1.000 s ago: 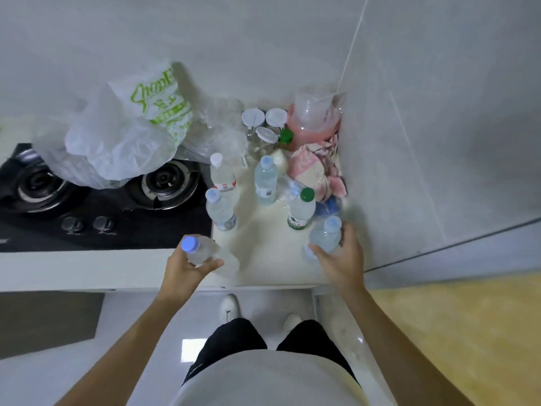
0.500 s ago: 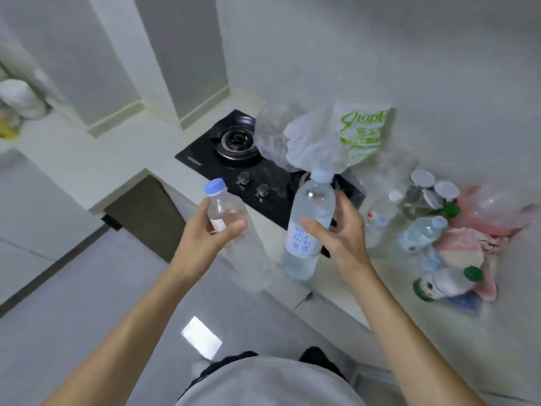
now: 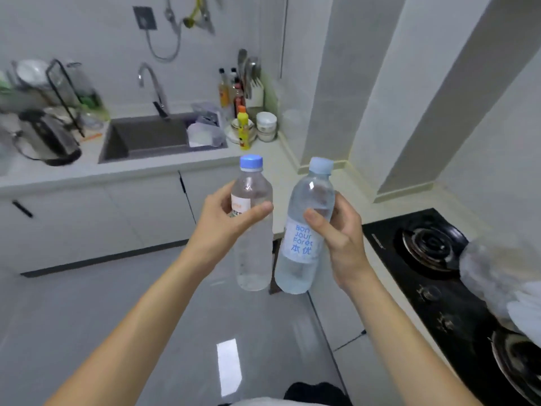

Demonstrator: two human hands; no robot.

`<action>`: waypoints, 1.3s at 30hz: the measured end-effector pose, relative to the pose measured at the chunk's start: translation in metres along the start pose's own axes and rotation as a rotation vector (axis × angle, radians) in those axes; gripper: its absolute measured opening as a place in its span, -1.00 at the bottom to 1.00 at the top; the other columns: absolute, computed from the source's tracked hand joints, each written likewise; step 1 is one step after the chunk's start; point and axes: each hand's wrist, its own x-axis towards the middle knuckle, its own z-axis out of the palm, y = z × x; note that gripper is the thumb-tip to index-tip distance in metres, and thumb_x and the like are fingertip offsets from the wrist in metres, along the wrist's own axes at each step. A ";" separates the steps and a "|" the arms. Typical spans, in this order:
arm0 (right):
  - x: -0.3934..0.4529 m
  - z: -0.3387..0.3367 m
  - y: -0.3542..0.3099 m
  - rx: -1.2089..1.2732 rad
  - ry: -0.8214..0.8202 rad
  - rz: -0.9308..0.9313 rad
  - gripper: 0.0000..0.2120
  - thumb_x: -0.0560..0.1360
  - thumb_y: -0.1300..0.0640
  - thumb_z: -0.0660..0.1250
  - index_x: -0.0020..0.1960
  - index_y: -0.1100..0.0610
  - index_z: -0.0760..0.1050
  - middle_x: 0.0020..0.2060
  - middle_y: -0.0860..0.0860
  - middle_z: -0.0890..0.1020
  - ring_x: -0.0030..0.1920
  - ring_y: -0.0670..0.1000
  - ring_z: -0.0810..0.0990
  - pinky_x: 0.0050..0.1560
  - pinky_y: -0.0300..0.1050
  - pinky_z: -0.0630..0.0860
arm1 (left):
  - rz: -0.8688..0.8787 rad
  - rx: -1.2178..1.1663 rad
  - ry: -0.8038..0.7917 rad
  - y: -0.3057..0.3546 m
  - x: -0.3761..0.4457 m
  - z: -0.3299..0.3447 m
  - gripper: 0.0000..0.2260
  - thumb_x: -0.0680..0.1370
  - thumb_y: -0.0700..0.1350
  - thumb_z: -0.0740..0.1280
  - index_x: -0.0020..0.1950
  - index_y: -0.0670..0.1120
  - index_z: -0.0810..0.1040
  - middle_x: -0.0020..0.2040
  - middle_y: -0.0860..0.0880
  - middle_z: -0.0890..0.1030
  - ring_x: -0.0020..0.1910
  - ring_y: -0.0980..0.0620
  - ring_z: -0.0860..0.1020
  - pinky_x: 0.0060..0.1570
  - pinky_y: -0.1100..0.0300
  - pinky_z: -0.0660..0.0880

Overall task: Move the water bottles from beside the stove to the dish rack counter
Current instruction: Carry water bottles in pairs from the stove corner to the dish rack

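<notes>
Water bottles, two of them, are held upright in the air above the floor (image 3: 87,317), between the sink worktop (image 3: 87,171) ahead and the black gas stove (image 3: 433,259) at the right. The right hand (image 3: 339,238) is wrapped around the fuller bottle (image 3: 304,230) with a pale blue cap; its white label reads "BON JOUR Forest" above blue Chinese characters. The left hand (image 3: 225,224) grips the clear bottle (image 3: 253,227) with a darker blue cap and an orange-marked label too blurred to read.
</notes>
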 end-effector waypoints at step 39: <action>0.415 0.929 0.249 -0.016 -1.010 0.180 -0.59 0.37 0.04 0.54 0.20 0.04 0.60 0.12 0.11 0.69 0.15 0.09 0.61 -0.02 -0.31 0.61 | -0.367 0.207 1.256 -0.124 0.176 -0.854 -0.53 0.22 0.29 0.64 -0.04 0.04 0.68 -0.11 -0.04 0.75 -0.04 -0.17 0.73 0.07 -0.24 0.65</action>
